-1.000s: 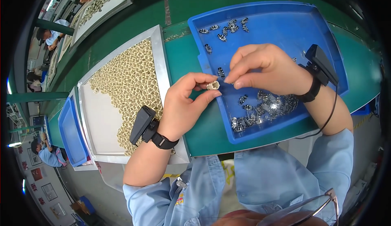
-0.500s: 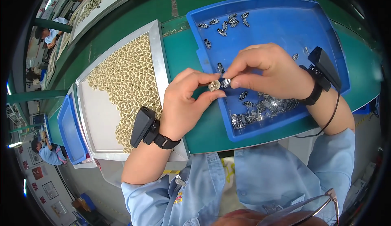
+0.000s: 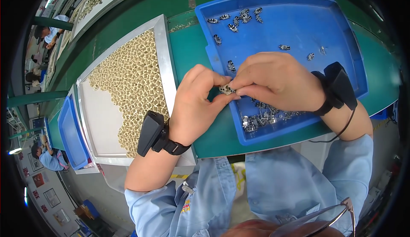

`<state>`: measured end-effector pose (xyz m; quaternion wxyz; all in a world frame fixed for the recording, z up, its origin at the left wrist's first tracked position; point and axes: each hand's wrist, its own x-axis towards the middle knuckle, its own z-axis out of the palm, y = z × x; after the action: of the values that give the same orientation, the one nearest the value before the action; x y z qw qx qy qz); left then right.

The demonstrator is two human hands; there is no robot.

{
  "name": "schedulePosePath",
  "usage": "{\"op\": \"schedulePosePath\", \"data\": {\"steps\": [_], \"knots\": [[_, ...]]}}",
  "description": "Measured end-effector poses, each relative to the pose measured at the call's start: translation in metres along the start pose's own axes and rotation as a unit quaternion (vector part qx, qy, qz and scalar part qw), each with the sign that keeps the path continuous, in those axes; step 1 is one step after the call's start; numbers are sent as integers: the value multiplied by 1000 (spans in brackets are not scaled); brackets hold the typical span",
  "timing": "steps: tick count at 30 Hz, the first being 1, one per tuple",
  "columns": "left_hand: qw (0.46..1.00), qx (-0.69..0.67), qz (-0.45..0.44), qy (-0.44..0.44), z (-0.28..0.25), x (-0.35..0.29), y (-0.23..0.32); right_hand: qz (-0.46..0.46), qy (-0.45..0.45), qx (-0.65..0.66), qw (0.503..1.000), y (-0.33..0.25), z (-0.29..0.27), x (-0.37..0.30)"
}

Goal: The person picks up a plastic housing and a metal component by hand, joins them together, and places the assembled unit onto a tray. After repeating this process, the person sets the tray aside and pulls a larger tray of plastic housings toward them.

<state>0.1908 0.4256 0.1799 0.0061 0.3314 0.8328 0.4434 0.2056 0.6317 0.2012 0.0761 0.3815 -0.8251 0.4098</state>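
My left hand (image 3: pixel 194 98) pinches a small cream-coloured round part (image 3: pixel 226 90) between thumb and fingertips, over the near-left rim of a blue tray (image 3: pixel 273 30). Pressed against that part are the fingertips of my right hand (image 3: pixel 279 80), pinched closed. The small shiny metal part they hold is mostly covered by the fingers, so how far it sits in the cream part cannot be made out. Beneath my right hand lies a pile of similar metal parts (image 3: pixel 260 119) in the tray. Several others (image 3: pixel 243 17) are scattered toward its far-left corner.
Left of my hands, a metal-framed tray (image 3: pixel 165 53) holds a mass of cream parts (image 3: pixel 132 72). Beyond it stands another blue tray (image 3: pixel 72 134). A green table (image 3: pixel 213 145) carries these. Co-workers sit at the far left. A cable (image 3: pixel 341 130) hangs from my right wrist device.
My right hand has moved slightly left, bringing the metal part from beside the cream part up against it. The left fingers have closed in around it.
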Motion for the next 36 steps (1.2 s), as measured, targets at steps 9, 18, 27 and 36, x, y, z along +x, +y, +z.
{"op": "schedulePosePath", "data": {"steps": [9, 18, 27, 36], "knots": [[1000, 21, 13, 12, 1, 0, 2, 33, -1, -23, 999, -7, -1, -1], [999, 31, 21, 20, 0, 0, 2, 1, 8, -41, 999, -10, -1, -3], [997, 62, 38, 21, 0, -1, 3, 19, 5, -39, 999, -9, 1, -1], [990, 102, 95, 24, 1, -2, 7, 122, -21, 36, 992, -13, 4, 2]]}}
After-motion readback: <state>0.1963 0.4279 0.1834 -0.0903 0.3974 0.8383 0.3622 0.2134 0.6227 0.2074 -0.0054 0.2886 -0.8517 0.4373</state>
